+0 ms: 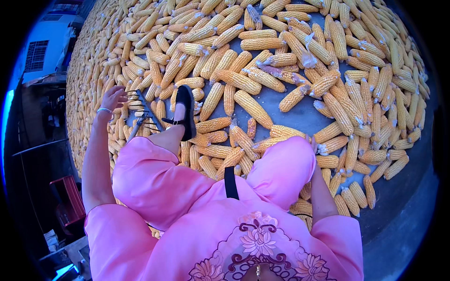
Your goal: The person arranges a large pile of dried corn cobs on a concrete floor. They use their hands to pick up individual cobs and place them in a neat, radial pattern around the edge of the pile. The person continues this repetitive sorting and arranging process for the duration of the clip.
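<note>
My left hand (pixel 115 97), with a silvery bracelet at the wrist, reaches out over the corn on the left with its fingers apart and nothing seen in them. Just right of it is a metal rake head (pixel 149 109), its tines pointing to both sides; its handle (pixel 133 132) runs out of sight behind my left knee. My right hand (pixel 312 142) is down beside my right knee, close to husked corn cobs (pixel 330 144). Most of its fingers are hidden by the pink trouser leg (pixel 286 163), so what it holds cannot be told.
Yellow cobs (pixel 253 109) cover the grey concrete floor (pixel 270 95) thickly ahead and to both sides. My black shoe (pixel 188 112) stands among them. A dry husk scrap (pixel 309 59) lies on the cobs. A red plastic crate or stool (pixel 68 200) is at lower left, below a building (pixel 45 45).
</note>
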Motion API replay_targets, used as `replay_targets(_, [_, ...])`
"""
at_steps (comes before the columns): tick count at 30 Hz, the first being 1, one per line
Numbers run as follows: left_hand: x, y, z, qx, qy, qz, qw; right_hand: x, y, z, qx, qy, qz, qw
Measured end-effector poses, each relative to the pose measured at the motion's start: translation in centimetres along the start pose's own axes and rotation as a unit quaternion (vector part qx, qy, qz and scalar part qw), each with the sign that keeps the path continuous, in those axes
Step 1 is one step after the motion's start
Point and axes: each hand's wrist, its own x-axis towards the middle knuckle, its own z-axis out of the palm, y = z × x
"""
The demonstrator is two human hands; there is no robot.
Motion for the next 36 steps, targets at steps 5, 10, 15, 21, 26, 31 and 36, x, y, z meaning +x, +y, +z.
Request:
replay_targets(5, [4.4, -3.1, 10.2, 0.070, -0.132, -0.035, 0.988, 0.7, 3.9, -7.5, 0.365, -0.079, 0.090, 0.923])
replay_targets(10, [13.5, 3.1, 24.3, 0.245, -0.211, 0.297, 0.899, -4.7, 5.9, -13.4, 0.365, 0.085, 0.176, 0.910])
replay_targets(15, [20.1, 8.5, 34.2, 0.325, -0.222, 0.418, 0.819, -13.8, 2.6, -14.9, 0.299, 0.053, 0.315, 0.899])
replay_targets(21, [24.8, 8.9, 38.5, 0.478, -0.172, 0.437, 0.742, -14.5, -6.5, -17.2, 0.286, -0.069, 0.378, 0.878])
replay_targets(26, [24.3, 10.2, 34.8, 0.530, -0.236, 0.433, 0.690, -8.8, -8.3, -19.2, 0.346, -0.097, 0.357, 0.862])
replay_targets(31, [22.8, 4.7, 25.9, 0.584, -0.259, 0.352, 0.684, -7.7, -6.9, -20.9, 0.349, -0.004, 0.349, 0.870])
replay_targets(36, [21.9, 2.0, 25.0, 0.285, -0.081, 0.327, 0.898, -8.1, -5.1, -19.7, 0.295, -0.032, 0.337, 0.894])
